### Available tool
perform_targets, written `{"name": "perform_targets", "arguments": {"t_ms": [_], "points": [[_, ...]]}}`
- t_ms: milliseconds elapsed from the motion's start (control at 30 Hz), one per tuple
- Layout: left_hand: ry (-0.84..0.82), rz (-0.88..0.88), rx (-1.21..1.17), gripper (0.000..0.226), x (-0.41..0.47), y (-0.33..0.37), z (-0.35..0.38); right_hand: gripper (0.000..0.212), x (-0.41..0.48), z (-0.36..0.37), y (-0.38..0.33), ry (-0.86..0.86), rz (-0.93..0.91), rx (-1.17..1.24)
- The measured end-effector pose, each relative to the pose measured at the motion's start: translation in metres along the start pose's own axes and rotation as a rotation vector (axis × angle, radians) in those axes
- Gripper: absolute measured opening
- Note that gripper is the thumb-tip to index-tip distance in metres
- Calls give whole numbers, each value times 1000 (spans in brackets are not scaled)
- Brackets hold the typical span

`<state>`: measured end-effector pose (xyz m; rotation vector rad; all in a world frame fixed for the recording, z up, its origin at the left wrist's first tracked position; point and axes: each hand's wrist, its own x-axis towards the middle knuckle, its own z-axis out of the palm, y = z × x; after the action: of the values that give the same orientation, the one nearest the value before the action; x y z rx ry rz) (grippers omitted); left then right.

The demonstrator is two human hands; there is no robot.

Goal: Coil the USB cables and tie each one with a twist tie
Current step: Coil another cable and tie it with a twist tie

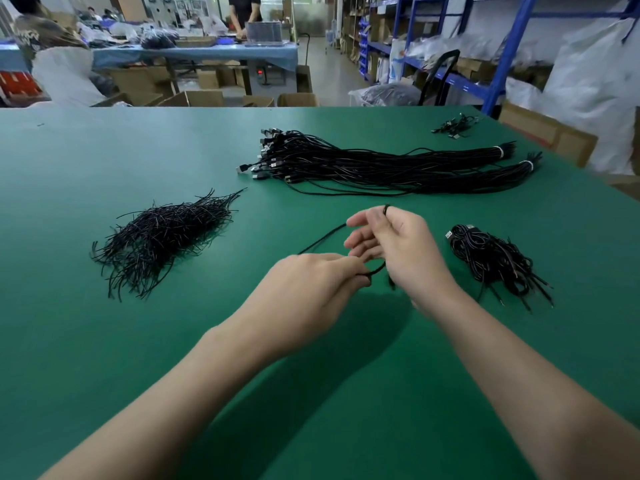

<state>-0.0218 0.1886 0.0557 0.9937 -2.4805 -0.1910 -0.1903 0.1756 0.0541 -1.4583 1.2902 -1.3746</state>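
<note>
Over the green table point(104, 150), my left hand point(304, 289) pinches a black USB cable point(322, 239) between thumb and fingertips. The cable loops up and round my right hand point(398, 247), passing over its thumb at the top and under its spread fingers. A heap of black twist ties point(166, 233) lies to the left. Two long bundles of uncoiled USB cables point(363, 164) lie at the back middle, each bound near its right end. To the right sits a small pile of coiled, tied cables point(495, 261).
A few loose cables point(457, 126) lie near the table's far right corner. Beyond the table stand cardboard boxes point(194, 97), blue shelving point(502, 53), white sacks, and another bench point(194, 51) with two people at it.
</note>
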Motion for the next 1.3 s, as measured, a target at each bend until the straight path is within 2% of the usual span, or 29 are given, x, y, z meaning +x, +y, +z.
{"name": "perform_targets", "arguments": {"t_ms": [100,167,300,367,433,500,567,633,700,767,867,900,1000,1100,1233,1300], "points": [[126,72,-58,13,3,-6,-20,38,-10,-1,4,-180,-58,-186],[176,73,-140,7,7,-9,-31,46,-15,0,3,-295,-61,-176],[279,-19,-491,6,13,-16,-36,69,-23,-3,-8,-520,57,120],[281,-91,-731,9,14,-20,-31,66,-26,-7,-14,-638,155,266],[280,-102,-872,9,12,-25,-21,52,-28,-11,-19,-723,193,410],[273,-113,-947,11,12,-27,-9,36,-29,-11,-21,-747,183,536],[284,-180,-1014,19,11,-29,5,29,-30,-9,-25,-724,158,672],[280,-245,-1023,21,10,-25,19,27,-26,-4,-30,-634,121,815],[234,-228,-891,24,4,-19,31,26,-19,0,-34,-456,94,873],[172,-172,-703,32,-1,-15,38,27,-10,1,-32,-268,48,744],[167,-52,-458,26,-4,-14,39,31,-3,2,-24,-120,-74,305],[181,-39,-420,18,-4,-13,37,31,-2,1,-20,-102,-116,178],[330,-17,-333,16,-3,-14,31,30,-3,-1,-8,-80,-231,-182],[419,45,-261,10,-5,-18,25,32,-11,2,2,-151,-275,-511],[430,67,-279,5,-7,-21,18,53,-18,6,2,-269,-127,-348],[437,67,-293,5,-7,-19,17,53,-17,6,3,-307,-126,-340]]}}
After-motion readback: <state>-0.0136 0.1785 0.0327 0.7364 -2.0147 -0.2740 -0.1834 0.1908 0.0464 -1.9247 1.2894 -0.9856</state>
